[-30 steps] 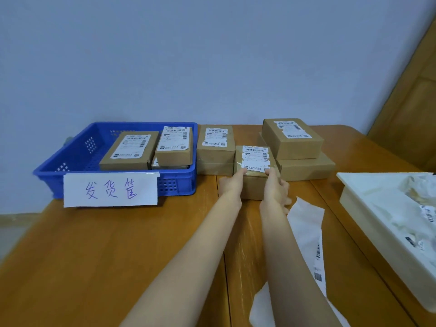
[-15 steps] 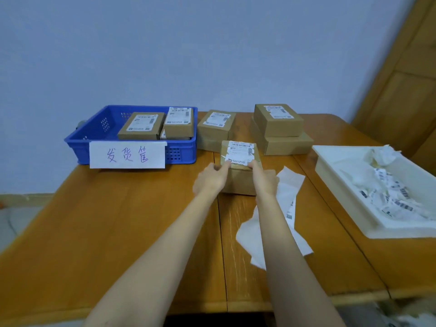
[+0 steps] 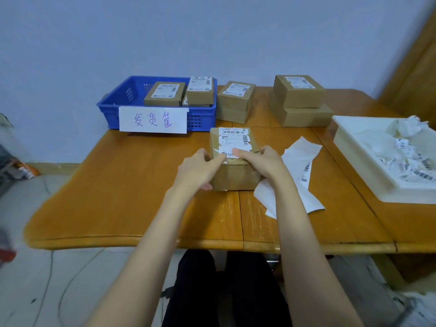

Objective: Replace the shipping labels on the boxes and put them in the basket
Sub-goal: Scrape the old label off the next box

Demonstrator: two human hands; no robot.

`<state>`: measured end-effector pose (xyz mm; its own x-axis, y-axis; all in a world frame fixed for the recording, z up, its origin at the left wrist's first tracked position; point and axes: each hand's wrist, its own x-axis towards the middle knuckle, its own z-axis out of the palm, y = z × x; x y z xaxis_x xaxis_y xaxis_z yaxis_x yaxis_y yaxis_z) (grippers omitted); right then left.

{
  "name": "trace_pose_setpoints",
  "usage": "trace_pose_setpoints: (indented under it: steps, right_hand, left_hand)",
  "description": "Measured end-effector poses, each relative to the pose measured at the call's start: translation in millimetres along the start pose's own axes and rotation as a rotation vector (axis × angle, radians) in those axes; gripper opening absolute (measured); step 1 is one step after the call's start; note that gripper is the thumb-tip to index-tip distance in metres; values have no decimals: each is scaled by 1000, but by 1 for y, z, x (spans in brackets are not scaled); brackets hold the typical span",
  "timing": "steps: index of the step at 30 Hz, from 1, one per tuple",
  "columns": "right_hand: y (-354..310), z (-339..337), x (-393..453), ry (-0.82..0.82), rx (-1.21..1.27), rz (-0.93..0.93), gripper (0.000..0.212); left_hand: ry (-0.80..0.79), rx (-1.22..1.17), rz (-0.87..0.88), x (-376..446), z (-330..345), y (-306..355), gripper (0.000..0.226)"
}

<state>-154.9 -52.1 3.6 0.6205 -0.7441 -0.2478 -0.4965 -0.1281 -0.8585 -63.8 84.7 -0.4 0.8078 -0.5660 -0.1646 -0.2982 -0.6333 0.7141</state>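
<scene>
Both hands grip a cardboard box [image 3: 233, 161] on the table: the left hand [image 3: 197, 167] clasps its near-left corner, the right hand [image 3: 262, 161] pinches the torn shipping label's [image 3: 233, 140] near edge. Peeling appears underway; next, a firm pull. The blue basket [image 3: 113, 107] waits beyond the left hand.

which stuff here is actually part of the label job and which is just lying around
Part of the job: box in front, its torn label, left hand and right hand on it, blue basket with labelled boxes, box stacks behind, label sheets.

Lying about: white tray of crumpled old labels, clutter on the floor at left.
</scene>
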Motion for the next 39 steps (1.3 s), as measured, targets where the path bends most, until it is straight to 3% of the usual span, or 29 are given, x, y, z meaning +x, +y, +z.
trace_pose_setpoints:
  steps: [5, 12, 14, 15, 17, 21, 24, 29, 34, 39]
  right_hand:
    - [6, 10, -22, -12, -15, -60, 76]
    - [9, 16, -27, -55, -129, -38, 99]
    - [8, 15, -26, -100, -122, -30, 108]
    - [8, 14, -27, -122, -116, -41, 112]
    - [4, 13, -28, -83, -111, -121, 108]
    - [-13, 14, -12, 189, -171, -418, 53]
    - [-30, 25, 9, 107, -308, -527, 28]
    - [-47, 42, 26, -50, -505, -527, 30]
    - [-46, 42, 30, -58, -579, -535, 26]
    - [-41, 41, 32, -32, -540, -553, 21]
  left_hand:
    - [-30, -85, -37, -25, -12, -17, 45]
    - [-148, -95, -67, -35, -20, -25, 46]
    - [-267, -79, -110, -33, -28, -27, 65]
    - [-318, -39, -125, -31, -32, -28, 86]
    - [-268, -20, -124, -25, -39, -29, 113]
    - [125, -396, -5, -1, -34, -23, 60]
    - [112, -531, 22, 18, -16, -19, 44]
    - [106, -669, 25, 39, 7, -20, 29]
    - [109, -781, 91, 46, 8, -28, 18]
    - [157, -773, 160, 52, 13, -34, 21]
